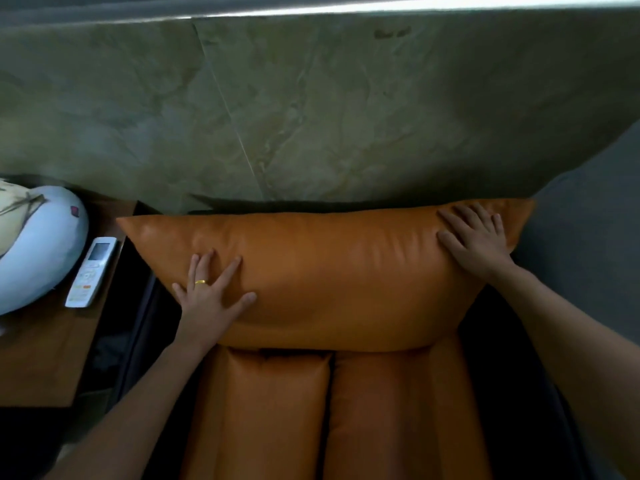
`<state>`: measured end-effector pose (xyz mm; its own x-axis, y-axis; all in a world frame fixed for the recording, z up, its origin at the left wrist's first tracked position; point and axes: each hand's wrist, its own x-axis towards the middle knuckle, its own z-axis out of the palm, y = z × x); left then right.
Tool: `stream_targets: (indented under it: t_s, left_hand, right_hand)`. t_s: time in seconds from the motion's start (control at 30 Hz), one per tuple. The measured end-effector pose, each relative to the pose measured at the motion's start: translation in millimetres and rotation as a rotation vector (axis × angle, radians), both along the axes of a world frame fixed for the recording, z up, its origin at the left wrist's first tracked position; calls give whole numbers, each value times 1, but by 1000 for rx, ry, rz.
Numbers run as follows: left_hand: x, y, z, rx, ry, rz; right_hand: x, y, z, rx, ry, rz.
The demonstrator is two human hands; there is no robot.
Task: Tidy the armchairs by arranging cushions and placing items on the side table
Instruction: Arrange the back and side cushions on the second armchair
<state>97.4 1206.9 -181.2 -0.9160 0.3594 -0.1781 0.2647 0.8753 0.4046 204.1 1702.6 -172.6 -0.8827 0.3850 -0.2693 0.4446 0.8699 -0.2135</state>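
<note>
Squarely across the back of the armchair (346,410) lies a long orange leather-look cushion (322,268), set crosswise with its far edge close to the greenish marbled wall (311,109). Its left corner points toward the desk and its right corner reaches out past the chair's edge. Below it, the chair's seat shows two padded orange sections side by side, divided by a dark seam, with the cushion's near edge overlapping them.

Both hands rest flat on the cushion, palms down and fingers spread, gripping nothing. The left hand (211,292) presses on the cushion's lower left part, a gold ring (201,282) on one finger and the thumb stretched out to the right. The right hand (474,237) lies on the upper right end, near the corner, and the material shows faint wrinkles just beside it. Both bare forearms reach in from the bottom of the view.

To the left, just beside the armchair's dark frame, stands a brown wooden desk (38,362). On it lies a white remote control (90,271) with a small screen and buttons, its length pointing away from the viewer. Touching or nearly touching its left side is a pale blue rounded pillow (41,251) with a cream printed patch, partly cut off by the picture's edge.
</note>
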Motion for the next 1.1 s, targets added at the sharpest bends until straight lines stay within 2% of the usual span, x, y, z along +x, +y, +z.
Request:
stream_targets:
  t_s: [0.1, 0.17, 0.27, 0.33, 0.5, 0.83, 1.0, 1.1]
  left_hand:
    - [-12, 16, 6, -53, 59, 1]
    - [-24, 36, 15, -91, 46, -86]
    - [-31, 89, 13, -115, -55, -245]
    - [-22, 119, 1, -143, 8, -254]
    - [-14, 132, -26, -105, 130, -172]
    - [-36, 156, -80, -60, 244, -182]
    - [-39, 155, -74, -98, 180, -193]
    - [-46, 146, -58, -100, 154, -175]
  right_hand:
    - [-12, -1, 0, 42, 32, -48]
    - [-18, -33, 7, 101, 113, -86]
    - [-25, -109, 1, 133, 218, 35]
    - [-29, -139, -8, 153, 252, 51]
    - [-28, -131, -33, 186, 301, 32]
    - [-55, -111, -108, 34, 436, -13]
    - [-56, -115, -98, 97, 399, -11]
    - [-73, -135, -69, 127, 303, -149]
